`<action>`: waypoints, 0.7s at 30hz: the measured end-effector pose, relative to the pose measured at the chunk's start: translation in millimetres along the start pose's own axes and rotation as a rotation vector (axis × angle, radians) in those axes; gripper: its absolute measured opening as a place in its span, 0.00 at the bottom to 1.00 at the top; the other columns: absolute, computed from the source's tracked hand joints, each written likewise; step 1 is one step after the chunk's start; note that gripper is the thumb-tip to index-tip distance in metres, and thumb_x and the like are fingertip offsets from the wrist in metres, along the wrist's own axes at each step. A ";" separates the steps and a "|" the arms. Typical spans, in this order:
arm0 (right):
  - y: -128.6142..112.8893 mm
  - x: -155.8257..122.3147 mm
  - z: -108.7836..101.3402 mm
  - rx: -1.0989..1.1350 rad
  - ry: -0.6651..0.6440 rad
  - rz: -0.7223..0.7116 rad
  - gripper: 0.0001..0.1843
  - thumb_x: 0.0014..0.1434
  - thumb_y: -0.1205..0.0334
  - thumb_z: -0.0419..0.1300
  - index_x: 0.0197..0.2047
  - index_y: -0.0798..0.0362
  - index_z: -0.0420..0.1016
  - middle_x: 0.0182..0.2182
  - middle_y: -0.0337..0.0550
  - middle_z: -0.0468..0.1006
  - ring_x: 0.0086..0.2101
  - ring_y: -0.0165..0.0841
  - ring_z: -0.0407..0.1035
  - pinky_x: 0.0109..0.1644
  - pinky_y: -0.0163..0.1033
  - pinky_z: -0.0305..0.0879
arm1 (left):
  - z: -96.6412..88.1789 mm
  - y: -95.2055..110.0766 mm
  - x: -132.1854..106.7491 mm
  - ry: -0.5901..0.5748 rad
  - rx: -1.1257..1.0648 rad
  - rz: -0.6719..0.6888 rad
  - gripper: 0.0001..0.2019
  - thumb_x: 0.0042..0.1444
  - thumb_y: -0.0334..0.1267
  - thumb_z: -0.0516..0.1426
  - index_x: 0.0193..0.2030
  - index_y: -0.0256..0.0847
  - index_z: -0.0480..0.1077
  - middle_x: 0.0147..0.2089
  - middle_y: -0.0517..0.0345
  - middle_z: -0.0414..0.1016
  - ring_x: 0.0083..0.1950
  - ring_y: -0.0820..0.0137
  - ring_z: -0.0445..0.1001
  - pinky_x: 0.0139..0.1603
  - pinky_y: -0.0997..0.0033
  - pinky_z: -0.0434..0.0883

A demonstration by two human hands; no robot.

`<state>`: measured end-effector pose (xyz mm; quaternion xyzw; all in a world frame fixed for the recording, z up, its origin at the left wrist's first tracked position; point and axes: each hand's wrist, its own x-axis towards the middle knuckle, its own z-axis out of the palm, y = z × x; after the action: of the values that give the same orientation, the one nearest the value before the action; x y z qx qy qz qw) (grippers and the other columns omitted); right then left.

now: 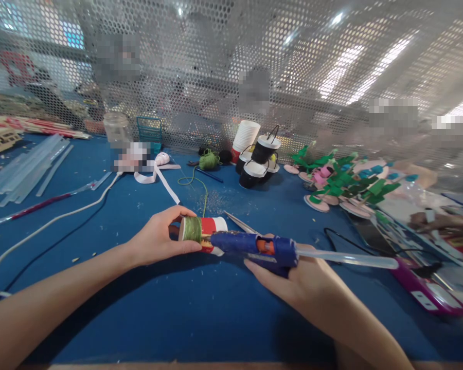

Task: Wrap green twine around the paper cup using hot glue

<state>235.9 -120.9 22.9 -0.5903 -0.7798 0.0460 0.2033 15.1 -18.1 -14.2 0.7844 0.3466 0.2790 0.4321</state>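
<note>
My left hand [158, 237] is closed round a small red and white paper cup [212, 228] lying on its side, its base end wrapped in green string [192, 229]. My right hand [293, 280] grips a blue hot glue gun [262, 246] with a clear glue stick [347, 258] sticking out the back. The gun's nozzle touches the cup where the green wrap ends. A strand of green string [200, 187] runs from the cup to a green ball [209, 161] farther back.
A blue table [146, 308] holds clear glue sticks [27, 167] at left, white ribbon [158, 174], stacked cups with black handles [258, 156], green and pink paper flowers [339, 180], scissors [241, 223], cables [42, 226]. A perforated metal screen [231, 67] stands behind. Another person's hand [440, 223] is at right.
</note>
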 end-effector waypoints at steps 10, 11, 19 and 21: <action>-5.7 9.9 -3.8 0.171 0.011 0.226 0.12 0.52 0.58 0.52 0.28 0.54 0.74 0.23 0.43 0.77 0.25 0.37 0.71 0.32 0.40 0.68 | -1.0 -5.6 -1.3 0.001 0.255 0.352 0.23 0.45 0.41 0.63 0.47 0.38 0.61 0.47 0.48 0.67 0.48 0.62 0.68 0.46 0.62 0.71; -5.3 9.9 -3.5 0.173 0.019 0.224 0.12 0.53 0.58 0.52 0.28 0.54 0.74 0.23 0.43 0.77 0.26 0.37 0.71 0.32 0.40 0.68 | -1.4 -6.8 -1.8 -0.004 0.272 0.390 0.23 0.46 0.40 0.62 0.48 0.38 0.60 0.48 0.47 0.67 0.49 0.63 0.68 0.47 0.62 0.71; -4.0 14.7 -2.7 0.202 0.024 0.252 0.11 0.50 0.57 0.54 0.28 0.54 0.74 0.23 0.41 0.77 0.24 0.36 0.70 0.29 0.38 0.67 | -1.6 -8.2 -3.1 -0.013 0.388 0.577 0.24 0.49 0.40 0.61 0.51 0.39 0.57 0.48 0.46 0.67 0.51 0.62 0.67 0.50 0.60 0.69; -4.9 16.2 -2.6 0.224 0.028 0.286 0.09 0.49 0.58 0.56 0.28 0.54 0.74 0.22 0.41 0.77 0.24 0.36 0.70 0.27 0.37 0.66 | -1.7 -8.4 -2.8 -0.013 0.400 0.591 0.24 0.50 0.40 0.60 0.51 0.38 0.57 0.48 0.45 0.67 0.51 0.62 0.67 0.50 0.60 0.69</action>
<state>228.9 -107.6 31.1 -0.6693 -0.6750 0.1527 0.2702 9.5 -16.2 -21.2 0.9217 0.1497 0.3133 0.1729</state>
